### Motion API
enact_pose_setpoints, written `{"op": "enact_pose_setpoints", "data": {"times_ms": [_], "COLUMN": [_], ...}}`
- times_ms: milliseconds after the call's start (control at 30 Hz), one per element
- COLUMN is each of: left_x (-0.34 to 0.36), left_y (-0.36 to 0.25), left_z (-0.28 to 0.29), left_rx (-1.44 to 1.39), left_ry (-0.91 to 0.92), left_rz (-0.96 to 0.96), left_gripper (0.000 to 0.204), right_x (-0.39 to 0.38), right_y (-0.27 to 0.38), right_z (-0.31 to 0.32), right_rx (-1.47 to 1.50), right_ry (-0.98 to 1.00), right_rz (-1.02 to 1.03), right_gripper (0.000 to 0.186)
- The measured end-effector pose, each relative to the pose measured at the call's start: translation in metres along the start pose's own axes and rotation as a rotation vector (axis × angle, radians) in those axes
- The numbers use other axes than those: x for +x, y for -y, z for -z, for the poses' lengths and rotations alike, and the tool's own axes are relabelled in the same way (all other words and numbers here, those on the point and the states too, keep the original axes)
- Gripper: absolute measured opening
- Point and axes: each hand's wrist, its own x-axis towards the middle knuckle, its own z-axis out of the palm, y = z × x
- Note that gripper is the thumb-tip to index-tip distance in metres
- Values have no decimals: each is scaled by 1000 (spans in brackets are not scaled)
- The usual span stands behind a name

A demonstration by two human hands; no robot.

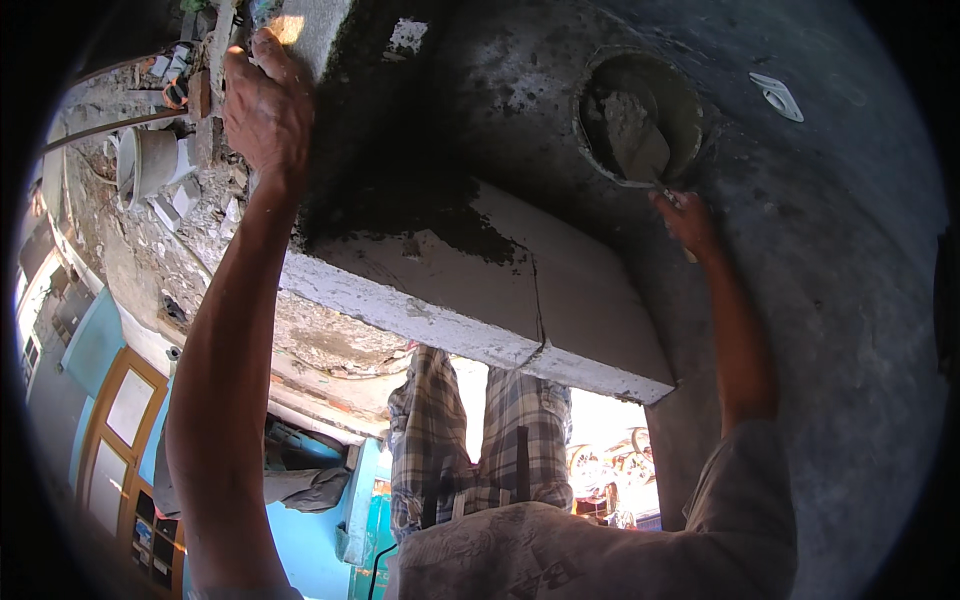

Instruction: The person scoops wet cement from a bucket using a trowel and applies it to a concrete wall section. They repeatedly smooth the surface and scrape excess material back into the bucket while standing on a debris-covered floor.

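Note:
In my right hand (684, 222) is the handle of a trowel (640, 150), closed in my fingers. Its blade lies inside a round bucket (692, 110), against a lump of grey mortar (618, 108). At the upper left my left hand (268, 112) is raised with bent fingers, gripping the edge of a pale wall (322, 45); its fingertips are partly hidden. Between my arms runs a light block ledge (580, 290). Dark wet mortar (440, 215) is smeared on its left part, and a dark crack-like line crosses it.
A white fitting (777, 97) is on the grey plastered surface (840, 260) at right. Left of my left arm are a pale bucket (145, 165), broken rubble (185, 195) and a long rod. Lower down stand a wooden-framed door (122, 420) and parked bicycles (610, 465).

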Motion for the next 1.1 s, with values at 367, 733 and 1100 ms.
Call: {"op": "enact_pose_setpoints", "data": {"times_ms": [367,733,1100], "left_x": [-1,0,-2], "left_y": [1,6,-1], "left_z": [-2,-3,1], "left_rx": [5,47,11], "left_ry": [-43,-11,1], "left_rz": [-50,12,45], "left_gripper": [62,64,67], "right_x": [-36,-58,-88], "right_y": [99,133,84], "right_z": [-68,-75,-43], "right_rx": [514,-468,-232], "right_ry": [119,-751,-127], "right_rz": [155,420,411], "right_gripper": [34,32,37]}}
